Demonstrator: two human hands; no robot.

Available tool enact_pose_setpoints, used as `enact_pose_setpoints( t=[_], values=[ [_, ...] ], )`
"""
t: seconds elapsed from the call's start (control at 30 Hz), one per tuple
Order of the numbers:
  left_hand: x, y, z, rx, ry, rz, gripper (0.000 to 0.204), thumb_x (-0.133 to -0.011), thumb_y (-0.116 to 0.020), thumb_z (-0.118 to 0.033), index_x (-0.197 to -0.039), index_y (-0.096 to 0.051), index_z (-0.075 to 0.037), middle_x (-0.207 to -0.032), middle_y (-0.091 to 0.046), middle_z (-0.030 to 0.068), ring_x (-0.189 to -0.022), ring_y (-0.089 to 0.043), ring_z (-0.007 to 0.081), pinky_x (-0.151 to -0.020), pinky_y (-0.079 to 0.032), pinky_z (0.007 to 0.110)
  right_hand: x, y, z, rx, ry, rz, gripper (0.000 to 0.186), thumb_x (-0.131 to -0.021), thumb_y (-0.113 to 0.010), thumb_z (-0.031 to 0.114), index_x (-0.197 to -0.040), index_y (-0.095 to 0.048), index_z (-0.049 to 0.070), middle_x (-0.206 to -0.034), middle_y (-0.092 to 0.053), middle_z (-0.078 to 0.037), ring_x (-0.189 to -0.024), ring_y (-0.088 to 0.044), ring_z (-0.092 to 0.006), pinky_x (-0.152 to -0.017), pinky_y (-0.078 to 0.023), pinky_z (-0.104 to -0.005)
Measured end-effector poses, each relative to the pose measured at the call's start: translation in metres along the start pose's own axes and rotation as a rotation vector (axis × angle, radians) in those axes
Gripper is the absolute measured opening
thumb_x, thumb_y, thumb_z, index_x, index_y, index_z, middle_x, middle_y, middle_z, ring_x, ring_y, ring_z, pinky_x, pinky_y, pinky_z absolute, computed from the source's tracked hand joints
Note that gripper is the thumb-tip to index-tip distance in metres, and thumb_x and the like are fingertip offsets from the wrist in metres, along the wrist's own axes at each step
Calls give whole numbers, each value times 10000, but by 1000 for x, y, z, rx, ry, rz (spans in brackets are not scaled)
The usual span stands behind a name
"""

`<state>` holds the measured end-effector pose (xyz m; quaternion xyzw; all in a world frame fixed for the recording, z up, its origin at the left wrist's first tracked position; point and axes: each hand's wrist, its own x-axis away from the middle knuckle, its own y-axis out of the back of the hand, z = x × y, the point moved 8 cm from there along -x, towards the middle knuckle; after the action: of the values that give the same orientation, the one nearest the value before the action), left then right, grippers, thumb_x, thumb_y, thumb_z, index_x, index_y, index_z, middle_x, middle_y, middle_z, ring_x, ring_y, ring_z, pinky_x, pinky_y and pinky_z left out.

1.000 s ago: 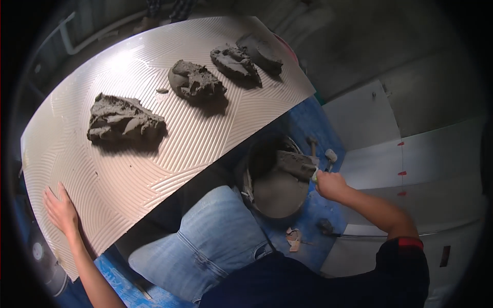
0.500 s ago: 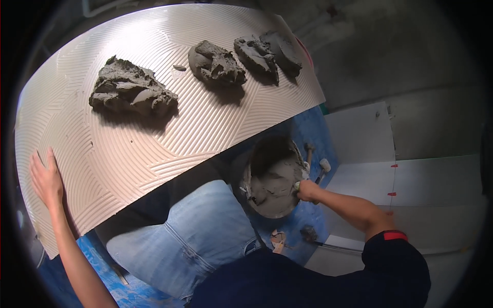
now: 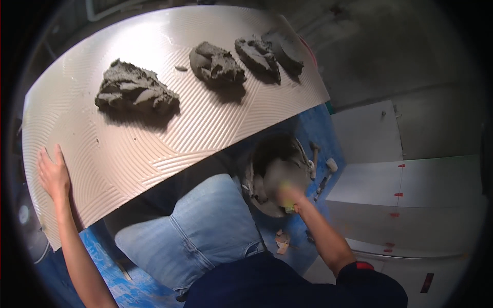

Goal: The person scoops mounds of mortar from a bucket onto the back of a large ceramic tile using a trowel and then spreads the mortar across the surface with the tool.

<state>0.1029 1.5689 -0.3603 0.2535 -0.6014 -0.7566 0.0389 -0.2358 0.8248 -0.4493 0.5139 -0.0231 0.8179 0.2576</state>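
Observation:
My left hand [image 3: 54,173] rests with fingers spread near the left end of a large pale board [image 3: 67,123] covered in combed ridges. Several rough lumps of grey mortar [image 3: 136,92] sit on the board. My right hand [image 3: 294,197] grips the green handle of a trowel [image 3: 287,206] over a bucket [image 3: 248,185] of grey mortar. The trowel's blade and my fingers are smeared by motion.
My jeans-clad leg [image 3: 200,220] is bent beside the bucket on blue sheeting [image 3: 100,262]. A mallet [image 3: 331,165] and other tools lie right of the bucket. Pale panels with red clips [image 3: 399,195] stand at the right.
My right hand and trowel have moved left and down from the bucket's right rim to over its middle. The view has shifted, while my left hand stays on the board.

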Motion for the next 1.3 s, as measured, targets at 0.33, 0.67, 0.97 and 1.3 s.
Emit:
enact_pose_setpoints(
  t=[0.33, 0.67, 0.97, 1.3],
  values=[
    [16, 22, -12, 56, 92, 126, 704, -958, -384, -554, -1459, -345, -62, -1532, -299, 141, -1435, -217, 300, -1160, -141, 449, 85, 13, 40, -156, 225, 35, 129, -831, -642, 110, -804, -527, 57, -649, -530, -48, -497, -515, -143, -460, -424, -303],
    [15, 61, -10, 307, 146, 113, 687, -923, -482, -468, -1421, -383, -5, -1508, -328, 175, -1431, -217, 322, -1153, -138, 487, 305, -72, 248, -72, 968, 167, 306, -840, -556, 238, -1045, -509, 16, -711, -535, -63, -519, -502, -130, -493, -435, -279],
    [19, 65, -24, 446, 142, 47, 670, -897, -520, -447, -1385, -432, 4, -1481, -361, 198, -1410, -249, 342, -1154, -140, 478, 202, -299, 315, 826, 1655, -442, 354, -835, -668, 316, -902, -569, -17, -820, -656, -213, -742, -656, -369, -652, -518, -461],
    [20, 56, -11, 356, 111, 61, 680, -892, -518, -448, -1395, -414, -2, -1478, -367, 187, -1416, -235, 341, -1155, -127, 484, 233, -262, 286, 603, 1044, 108, 315, -831, -665, 273, -955, -577, -3, -728, -595, -85, -592, -562, -166, -576, -472, -332]
  ],
)
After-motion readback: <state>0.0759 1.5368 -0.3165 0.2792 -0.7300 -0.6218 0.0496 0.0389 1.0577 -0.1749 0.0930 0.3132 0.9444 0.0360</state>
